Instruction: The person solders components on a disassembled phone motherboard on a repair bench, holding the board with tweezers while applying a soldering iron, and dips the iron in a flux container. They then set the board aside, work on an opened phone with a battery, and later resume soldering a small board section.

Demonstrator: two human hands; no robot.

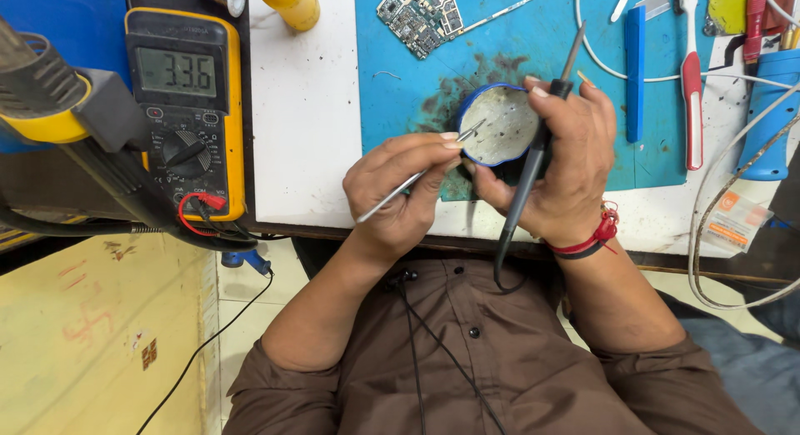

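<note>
While the left hand [400, 193] pinches a pair of metal tweezers [417, 178] between thumb and fingers, its grip closed on them, the tips reach into a small round blue tin [497, 125] of pale grey paste. That tin is held up just above the front edge of the counter [304, 110], over the blue work mat [500, 52], cradled by the right hand [567, 164]. The right hand's grip is clamped on two things at once: its fingers curl around the tin's right rim, and a black soldering iron [533, 160] is tucked between them, its tip pointing up and away, its cord hanging down toward the brown shirt [467, 360]. A red thread band [596, 235] circles the right wrist. To the left on the counter stands a yellow digital multimeter [185, 110] with red and black leads plugged in. Farther back on the mat lies a bare circuit board [421, 14]; to the right lie a blue plastic pry tool [635, 68] and a red-and-white handled tool [690, 85].
</note>
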